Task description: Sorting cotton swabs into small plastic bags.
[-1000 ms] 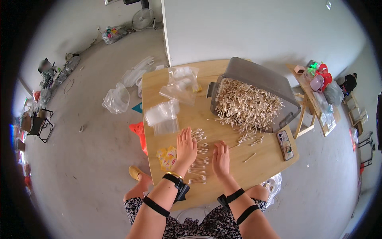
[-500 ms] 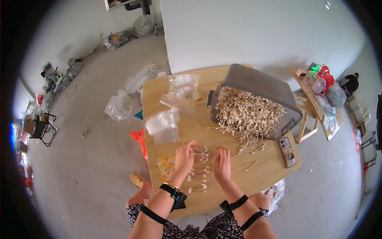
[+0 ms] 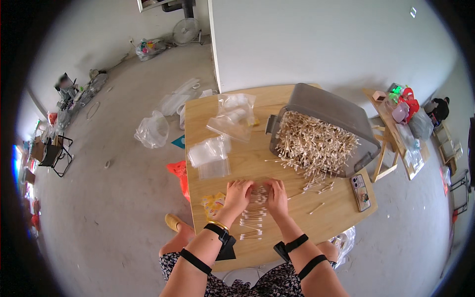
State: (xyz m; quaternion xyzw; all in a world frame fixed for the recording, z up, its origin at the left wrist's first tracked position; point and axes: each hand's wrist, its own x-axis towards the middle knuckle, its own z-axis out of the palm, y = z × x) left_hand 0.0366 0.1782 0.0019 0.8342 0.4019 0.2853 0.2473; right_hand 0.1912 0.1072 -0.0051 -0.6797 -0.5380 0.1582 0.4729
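On a wooden table [image 3: 336, 218], my left hand [image 3: 238, 194] and my right hand [image 3: 276, 194] press in from both sides on a bundle of cotton swabs [image 3: 258, 194]. More swabs [image 3: 253, 222] lie in rows just below my hands. A grey bin [image 3: 332, 115] lies tipped on its side at the back right, and a big heap of swabs [image 3: 313, 144] spills out of it. A few loose swabs [image 3: 316, 187] lie to the right of my right hand.
Clear plastic bags [image 3: 210, 156] lie left of the bin, with more bags [image 3: 232, 116] behind them. A yellow packet [image 3: 213, 205] lies by my left wrist. A phone [image 3: 361, 192] sits near the table's right edge. Bags [image 3: 152, 129] lie on the floor.
My hands have come together from flat and apart on the rows of swabs to closed around a bundle between them. The camera view has shifted slightly.
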